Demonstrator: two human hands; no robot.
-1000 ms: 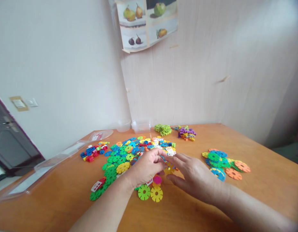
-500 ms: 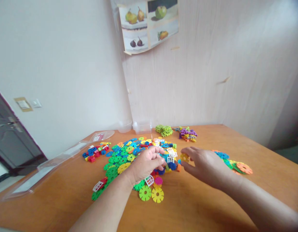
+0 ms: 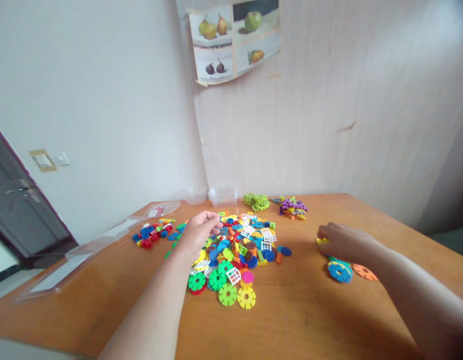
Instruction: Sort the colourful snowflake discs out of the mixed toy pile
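Observation:
My right hand (image 3: pixel 338 241) is at the right of the table, its fingers closed on a yellow notched disc (image 3: pixel 321 241), mostly covered by the hand. Just under it lie more notched discs, among them a blue one (image 3: pixel 340 271) and an orange one (image 3: pixel 364 271). My left hand (image 3: pixel 201 231) hovers over the left part of a mixed pile of plastic pieces. Its fingers are drawn together, and whatever may be between them is hidden. In that pile are a light green disc (image 3: pixel 228 295), a yellow disc (image 3: pixel 246 296) and white window-shaped pieces (image 3: pixel 233 275).
Small bricks (image 3: pixel 152 233) form a heap at the left. Light green pieces (image 3: pixel 256 202) and purple pieces (image 3: pixel 293 205) lie at the back. A clear plastic box (image 3: pixel 223 196) stands against the wall, and transparent lids (image 3: pixel 81 255) run along the table's left edge.
My right hand has moved right with the yellow disc, from beside the pile to the separate discs. My left hand has shifted left over the pile, its fingers drawing closer together.

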